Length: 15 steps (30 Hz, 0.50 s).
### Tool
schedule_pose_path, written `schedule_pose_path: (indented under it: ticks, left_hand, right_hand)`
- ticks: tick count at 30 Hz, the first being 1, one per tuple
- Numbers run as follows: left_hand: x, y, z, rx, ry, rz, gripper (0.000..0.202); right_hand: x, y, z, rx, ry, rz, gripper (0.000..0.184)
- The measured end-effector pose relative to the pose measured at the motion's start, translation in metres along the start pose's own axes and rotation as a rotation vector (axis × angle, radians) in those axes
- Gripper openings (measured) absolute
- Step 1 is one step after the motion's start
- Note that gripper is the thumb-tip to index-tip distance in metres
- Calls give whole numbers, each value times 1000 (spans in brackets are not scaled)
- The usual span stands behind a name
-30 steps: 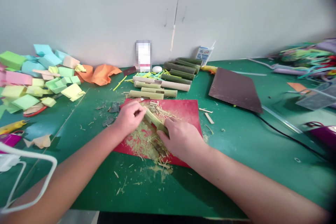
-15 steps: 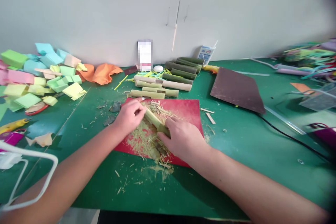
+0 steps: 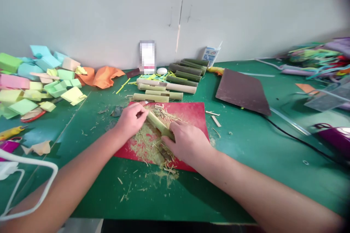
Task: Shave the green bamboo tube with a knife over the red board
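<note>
A short green bamboo stick (image 3: pixel 159 125) lies slanted over a red sheet (image 3: pixel 191 112) strewn with pale green shavings (image 3: pixel 146 146). My left hand (image 3: pixel 131 119) is closed around the stick's far end. My right hand (image 3: pixel 186 142) is closed around its near end, and its fingers hide what else it may hold. Both hands rest low over the shavings.
Several cut bamboo pieces (image 3: pixel 166 87) lie in rows behind the red sheet. Coloured folded papers (image 3: pixel 41 80) pile at the left, orange paper (image 3: pixel 101 76) beside them. A dark brown sheet (image 3: pixel 242 91), a black cable (image 3: pixel 295 138) and a purple tool (image 3: pixel 333 136) lie at the right.
Both hands stay on the bamboo stick with only slight shifts; the view has drifted a little.
</note>
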State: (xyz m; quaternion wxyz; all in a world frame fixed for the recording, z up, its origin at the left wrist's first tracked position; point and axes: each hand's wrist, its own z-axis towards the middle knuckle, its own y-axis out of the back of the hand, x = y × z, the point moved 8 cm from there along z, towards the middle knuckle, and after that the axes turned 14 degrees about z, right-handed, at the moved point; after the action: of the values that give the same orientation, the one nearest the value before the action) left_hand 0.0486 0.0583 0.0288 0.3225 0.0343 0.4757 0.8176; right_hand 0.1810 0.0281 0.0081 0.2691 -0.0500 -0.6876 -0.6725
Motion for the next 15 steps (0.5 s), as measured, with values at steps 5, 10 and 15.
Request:
schedule_pose_path:
  ticks: [5,10,15]
  left_hand:
    - [-13,-12,-6,170,-101,-95,15]
    - [-8,-6,-4,65,-41,-49,18]
    - [-2,-6,-2,38,-63,-26,18]
  right_hand:
    - [0,0,0,16,-7,5,19]
    - [-1,-1,1,21,0,-17,22]
    - [-3,-1,2,28,-14,-23,24]
